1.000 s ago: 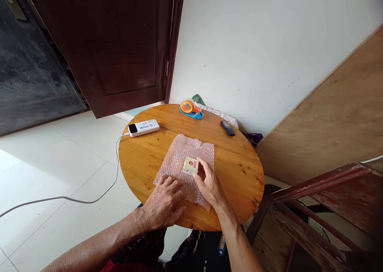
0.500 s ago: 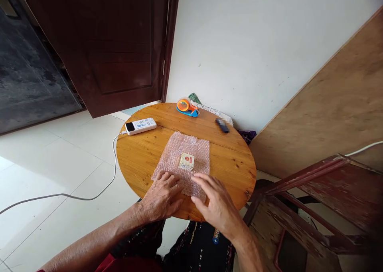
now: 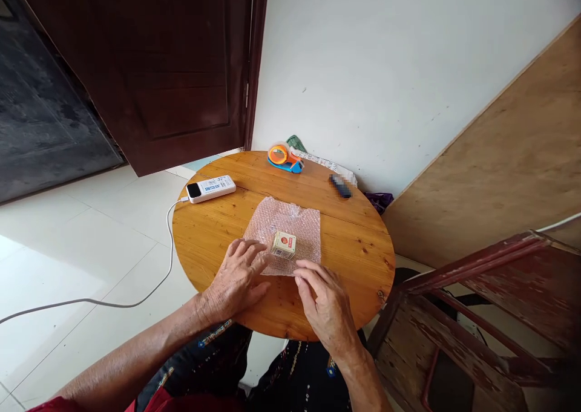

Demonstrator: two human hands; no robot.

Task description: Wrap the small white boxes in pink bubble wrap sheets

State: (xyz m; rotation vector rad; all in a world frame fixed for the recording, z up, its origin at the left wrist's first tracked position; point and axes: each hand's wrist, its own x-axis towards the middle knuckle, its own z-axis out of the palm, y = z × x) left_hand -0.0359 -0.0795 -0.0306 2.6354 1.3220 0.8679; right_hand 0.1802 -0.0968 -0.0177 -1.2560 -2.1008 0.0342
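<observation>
dark item (image 3: 340, 186): pixelated | cable (image 3: 113, 304): cut off left | door (image 3: 177, 67): top cut off | bubble wrap (image 3: 261, 221): partly under left hand (image 3: 233, 282)

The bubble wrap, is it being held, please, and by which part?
The right hand seems to pinch the bubble wrap by its near edge; the left hand covers its near left corner.

No text is legible at this resolution; printed areas are located relative to the round table (image 3: 358, 248), twelve o'clock being its far edge. The small box (image 3: 284, 244), near centre, carries a round red emblem and a red label on its top face, plus fine dark print on its near side; wording unreadable. The white device (image 3: 211, 189), at ten o'clock, bears large blue characters and smaller print, unreadable. The white printed strip (image 3: 324, 163), beyond the edge toward one o'clock, shows dark characters, unreadable.
</observation>
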